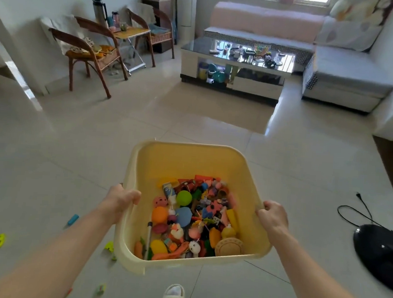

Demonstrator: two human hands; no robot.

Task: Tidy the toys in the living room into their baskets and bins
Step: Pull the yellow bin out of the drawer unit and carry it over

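Observation:
A pale yellow plastic bin point(190, 157) is held up in front of me above the tiled floor. My left hand point(121, 199) grips its left rim and my right hand point(273, 216) grips its right rim. Several small colourful toys lie inside, among them a green ball point(184, 198) and an orange ball point(159, 214). Loose toys lie on the floor at the lower left: a blue piece point(73, 219), a yellow-green one point(0, 241), another yellow-green one point(109, 246) by the bin's corner and a small green one point(101, 289).
A glass-topped coffee table point(198, 47) with several small items stands ahead, a sofa point(347, 73) behind and to its right. Wicker chairs point(90, 53) and a folding table point(131, 32) stand at the left. A black fan base point(382, 255) with its cord point(350, 215) lies at the right. My slippered foot point(173, 296) shows below.

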